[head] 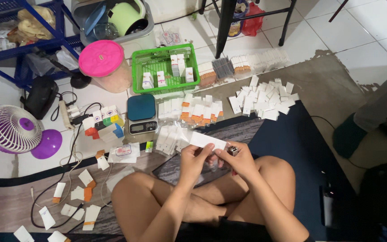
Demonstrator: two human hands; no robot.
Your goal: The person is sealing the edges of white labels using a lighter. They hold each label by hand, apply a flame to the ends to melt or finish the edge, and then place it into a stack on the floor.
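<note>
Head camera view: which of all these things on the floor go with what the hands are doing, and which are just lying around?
In use:
- left hand and right hand, both holding the flat white carton
- piles of flat white cartons
- green basket with small boxes
- digital scale

Lying about:
- purple fan
- pink-lidded jar
- power strip
- blue rack

The basket [165,68] stands behind the scale [141,114], with small boxes [176,65] inside it. The lidded jar [105,65] is left of the basket; the fan [12,130] lies far left. Stacked cartons [198,110] lie right of the scale, a loose heap [264,99] farther right. Both hands [194,160] hold 1 flat carton [207,140] in front of the scale.
</note>
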